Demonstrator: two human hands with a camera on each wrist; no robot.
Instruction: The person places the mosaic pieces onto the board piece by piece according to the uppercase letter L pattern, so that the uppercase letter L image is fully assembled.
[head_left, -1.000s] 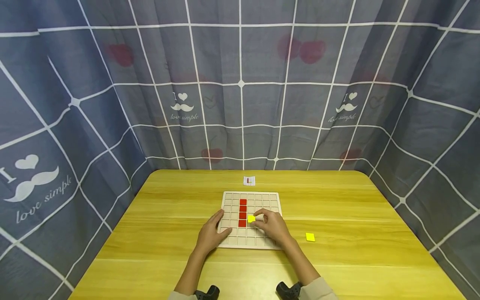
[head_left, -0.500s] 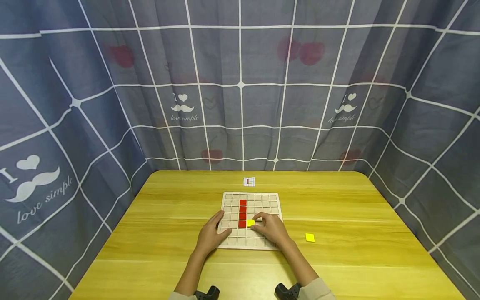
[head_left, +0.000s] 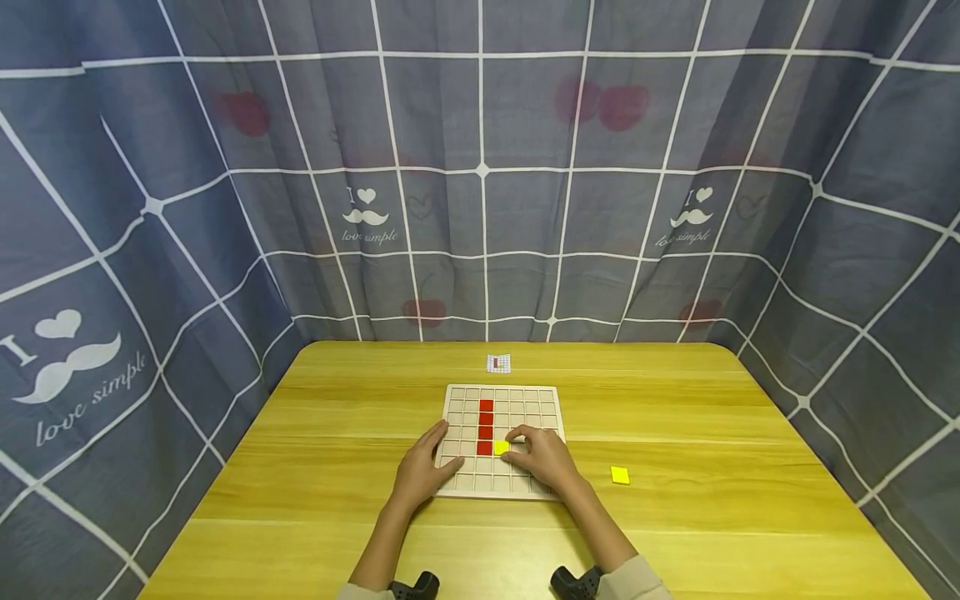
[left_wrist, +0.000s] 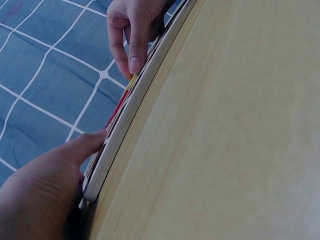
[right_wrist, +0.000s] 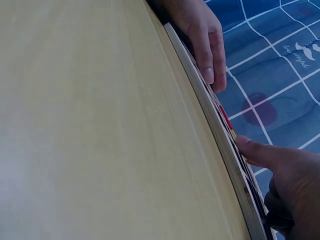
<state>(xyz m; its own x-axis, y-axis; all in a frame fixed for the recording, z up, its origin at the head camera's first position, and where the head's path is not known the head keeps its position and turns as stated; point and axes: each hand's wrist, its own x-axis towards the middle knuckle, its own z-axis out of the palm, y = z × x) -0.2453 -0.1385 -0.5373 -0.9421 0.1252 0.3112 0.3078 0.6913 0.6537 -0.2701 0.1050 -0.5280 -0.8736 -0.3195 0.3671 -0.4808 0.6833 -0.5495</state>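
A pale gridded board (head_left: 536,396) lies on the table, with a column of red square tiles (head_left: 486,432) in its cells. My left hand (head_left: 422,471) rests on its left side, fingers extended along the edge and thumb over the grid; in the left wrist view the thumb (left_wrist: 92,143) touches the top face. With thumb and index finger, my right hand (head_left: 547,457) pinches a yellow square tile (head_left: 501,448) low over the board, immediately right of the lowest red tile. The right wrist view shows the right thumb (right_wrist: 247,142) at the yellow edge.
Another yellow tile (head_left: 620,475) lies on the wooden table (head_left: 315,450), right of the board. Beyond the board is a small card (head_left: 498,363) printed with a grid and coloured squares. A blue checked curtain (head_left: 517,217) surrounds the table's back and sides.
My right hand has lowered the yellow tile slightly toward me, to beside the lowest red tile. The left hand has stayed on the board's edge.
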